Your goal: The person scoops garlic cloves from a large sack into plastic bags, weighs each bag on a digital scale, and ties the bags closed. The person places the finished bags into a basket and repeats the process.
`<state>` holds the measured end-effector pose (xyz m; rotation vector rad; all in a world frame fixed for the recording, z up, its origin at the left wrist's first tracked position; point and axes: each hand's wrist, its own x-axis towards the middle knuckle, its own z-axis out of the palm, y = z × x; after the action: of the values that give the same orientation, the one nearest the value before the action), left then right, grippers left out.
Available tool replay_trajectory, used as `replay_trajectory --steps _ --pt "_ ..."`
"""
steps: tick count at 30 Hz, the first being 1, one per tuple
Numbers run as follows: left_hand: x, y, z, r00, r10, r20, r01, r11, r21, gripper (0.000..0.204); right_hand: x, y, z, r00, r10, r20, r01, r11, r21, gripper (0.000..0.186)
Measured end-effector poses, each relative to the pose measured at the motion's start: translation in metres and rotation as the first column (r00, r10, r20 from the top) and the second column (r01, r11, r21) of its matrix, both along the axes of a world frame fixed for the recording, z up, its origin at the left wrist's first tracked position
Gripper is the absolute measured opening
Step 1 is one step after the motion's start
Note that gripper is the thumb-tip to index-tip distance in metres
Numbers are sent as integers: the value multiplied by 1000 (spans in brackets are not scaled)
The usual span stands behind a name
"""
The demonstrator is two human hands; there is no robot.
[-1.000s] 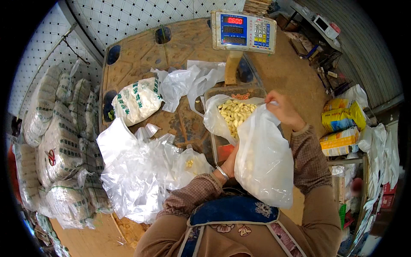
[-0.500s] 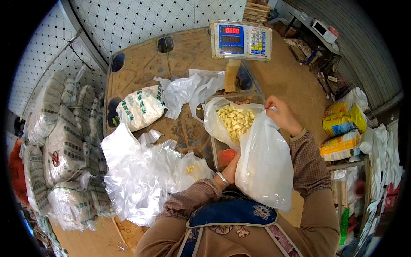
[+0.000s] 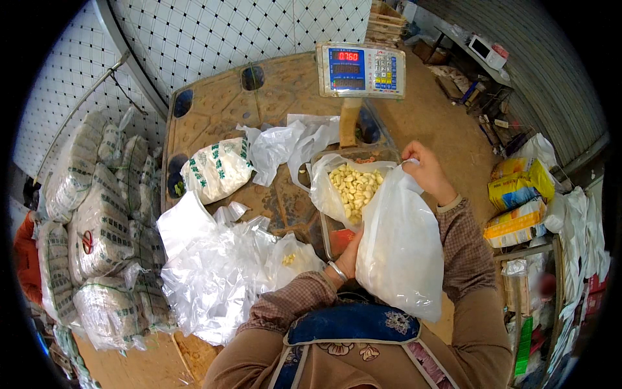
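A bulging white plastic bag (image 3: pixel 400 262) hangs tilted in front of me, its mouth toward an open clear bag. My right hand (image 3: pixel 424 174) pinches its upper edge. At its lower left my left hand (image 3: pixel 350 257) grips the side, with the fingers mostly hidden behind the plastic. Pale yellow pieces that look like peeled garlic cloves (image 3: pixel 355 188) lie heaped in the open clear bag (image 3: pixel 320 188). That bag rests in a shallow tray (image 3: pixel 325 235) on the weighing scale, whose display (image 3: pixel 361 70) is lit on a post behind it.
Crumpled clear plastic bags (image 3: pixel 217 279) spread left of the tray, near a filled printed bag (image 3: pixel 218 170). Everything stands on a brown plastic pallet (image 3: pixel 214 97). Stacked packed sacks (image 3: pixel 97 220) with red-handled scissors (image 3: pixel 87 242) fill the left; yellow packages (image 3: pixel 518 178) lie at the right.
More cloves lie in the open clear bag, and the scale's lit reading has changed. Both hands keep their hold on the white bag. The view has shifted slightly.
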<state>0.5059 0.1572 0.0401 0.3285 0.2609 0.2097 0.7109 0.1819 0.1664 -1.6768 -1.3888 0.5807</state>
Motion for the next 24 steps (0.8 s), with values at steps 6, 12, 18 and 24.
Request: replay_trajectory --steps 6,12,18,24 --pt "12 8 1 994 26 111 -11 992 -127 66 21 25 -32 990 -103 100 105 994 -11 12" --pt "9 13 17 994 63 86 -58 997 -59 67 18 40 -26 941 -118 316 143 988 -57 14" --pt "10 18 15 992 68 104 -60 995 -75 65 13 51 -20 957 -93 274 87 996 32 14" --pt "9 13 15 995 80 56 -77 996 -46 64 10 44 -11 975 -60 215 56 998 24 14"
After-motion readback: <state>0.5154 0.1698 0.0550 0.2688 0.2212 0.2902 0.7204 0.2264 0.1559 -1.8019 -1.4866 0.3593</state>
